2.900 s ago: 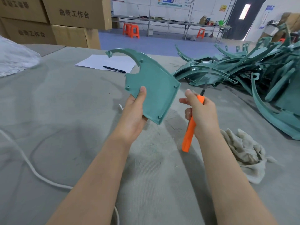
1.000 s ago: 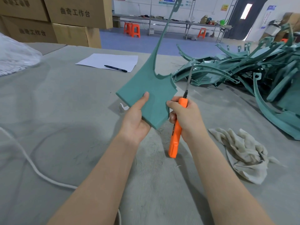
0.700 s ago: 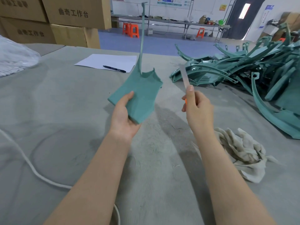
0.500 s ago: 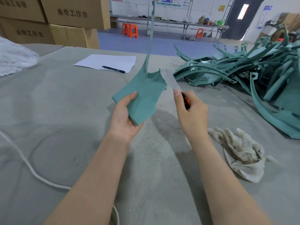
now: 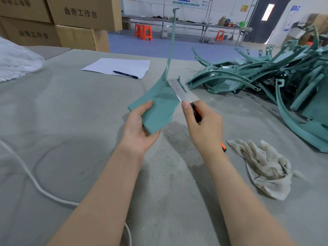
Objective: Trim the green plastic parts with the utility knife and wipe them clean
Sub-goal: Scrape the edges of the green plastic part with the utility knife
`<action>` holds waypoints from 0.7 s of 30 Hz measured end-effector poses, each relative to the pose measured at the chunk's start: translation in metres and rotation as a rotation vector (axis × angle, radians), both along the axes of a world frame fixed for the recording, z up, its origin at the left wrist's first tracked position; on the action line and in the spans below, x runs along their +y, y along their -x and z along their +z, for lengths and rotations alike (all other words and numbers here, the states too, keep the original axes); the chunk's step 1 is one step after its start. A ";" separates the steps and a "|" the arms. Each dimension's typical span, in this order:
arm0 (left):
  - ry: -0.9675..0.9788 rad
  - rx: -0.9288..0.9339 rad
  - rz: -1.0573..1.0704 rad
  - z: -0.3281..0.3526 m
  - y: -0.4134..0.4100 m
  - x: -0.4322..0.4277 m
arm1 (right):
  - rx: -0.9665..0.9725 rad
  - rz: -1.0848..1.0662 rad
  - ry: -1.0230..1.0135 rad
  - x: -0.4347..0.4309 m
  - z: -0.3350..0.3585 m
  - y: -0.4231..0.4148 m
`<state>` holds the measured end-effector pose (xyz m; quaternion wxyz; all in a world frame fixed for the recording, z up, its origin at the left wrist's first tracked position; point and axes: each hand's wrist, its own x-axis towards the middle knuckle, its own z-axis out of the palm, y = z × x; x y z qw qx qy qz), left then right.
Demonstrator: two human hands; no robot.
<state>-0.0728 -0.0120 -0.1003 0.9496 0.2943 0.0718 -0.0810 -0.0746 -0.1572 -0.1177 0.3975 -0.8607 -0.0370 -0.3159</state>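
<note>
My left hand (image 5: 137, 128) grips the lower corner of a green plastic part (image 5: 158, 105), held above the table with its long thin arm pointing straight up. My right hand (image 5: 204, 126) grips the orange utility knife (image 5: 195, 112); its extended steel blade lies against the part's right edge, with my thumb pressed just behind the blade. The knife's orange butt shows below my wrist. A crumpled beige rag (image 5: 264, 166) lies on the table to the right of my right forearm.
A big pile of green plastic parts (image 5: 276, 80) fills the right side of the grey felt-covered table (image 5: 71, 112). A sheet of paper (image 5: 117, 67) with a black pen (image 5: 125, 74) lies farther back. Cardboard boxes (image 5: 74, 23) stand at the back left; a white cord (image 5: 32, 178) runs along the left.
My left hand has turned the part so its thin arm stands upright. My right hand has brought the knife's blade in against the part's right edge.
</note>
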 end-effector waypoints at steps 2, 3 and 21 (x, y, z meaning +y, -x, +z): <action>0.003 0.013 0.009 0.000 -0.001 0.001 | 0.005 0.012 0.000 0.000 0.001 0.000; 0.001 0.020 0.014 0.000 -0.001 0.001 | 0.008 0.020 -0.002 0.000 0.001 0.001; -0.004 -0.004 0.097 -0.003 -0.003 0.010 | 0.057 0.291 0.020 0.010 -0.003 0.004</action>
